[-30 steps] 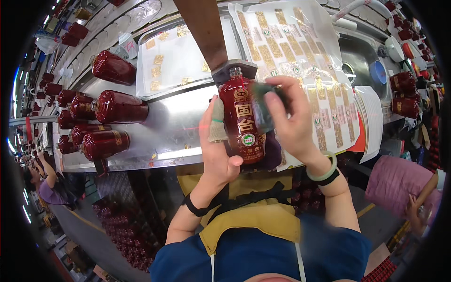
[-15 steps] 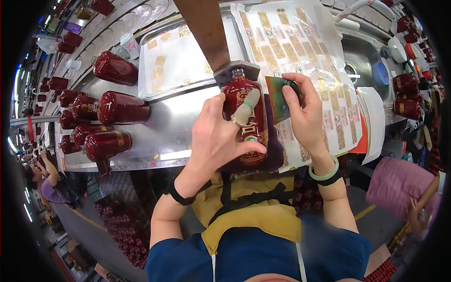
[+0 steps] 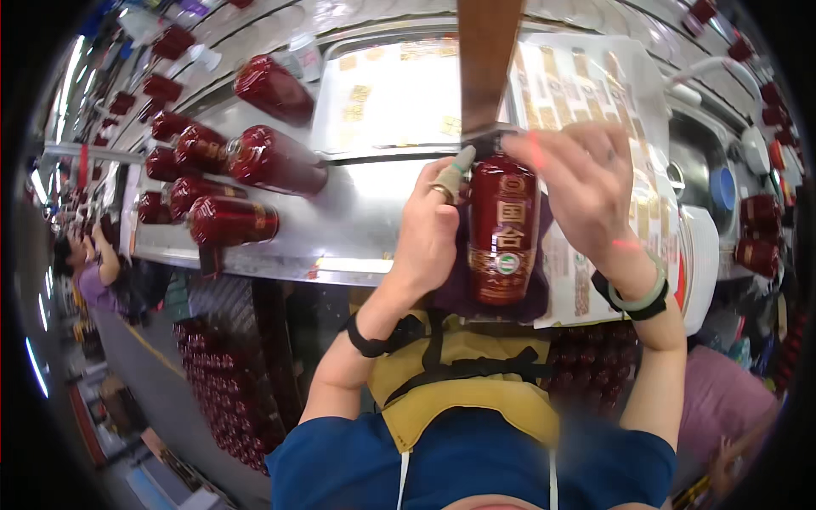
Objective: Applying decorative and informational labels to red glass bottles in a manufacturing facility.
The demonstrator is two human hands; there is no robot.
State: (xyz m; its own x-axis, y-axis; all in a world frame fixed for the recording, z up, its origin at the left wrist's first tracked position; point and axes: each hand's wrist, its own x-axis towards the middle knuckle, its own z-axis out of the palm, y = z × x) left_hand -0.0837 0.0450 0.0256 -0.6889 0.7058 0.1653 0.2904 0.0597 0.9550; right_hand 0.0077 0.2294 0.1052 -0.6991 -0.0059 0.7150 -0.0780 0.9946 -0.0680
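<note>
A dark red bottle [image 3: 503, 229] lies lengthwise on a purple cloth [image 3: 450, 293] at the near edge of the metal bench [image 3: 357, 212], between both hands. The left hand [image 3: 425, 234] grips its side; the right hand [image 3: 578, 183], blurred, hovers spread over its neck. About eight more red bottles [image 3: 229, 219] lie at the left, and two label sheets [image 3: 387, 93] lie behind.

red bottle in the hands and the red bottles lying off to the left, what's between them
In the head view, only the left hand and bare shiny metal table separate the held red bottle from the lying bottles.
</note>
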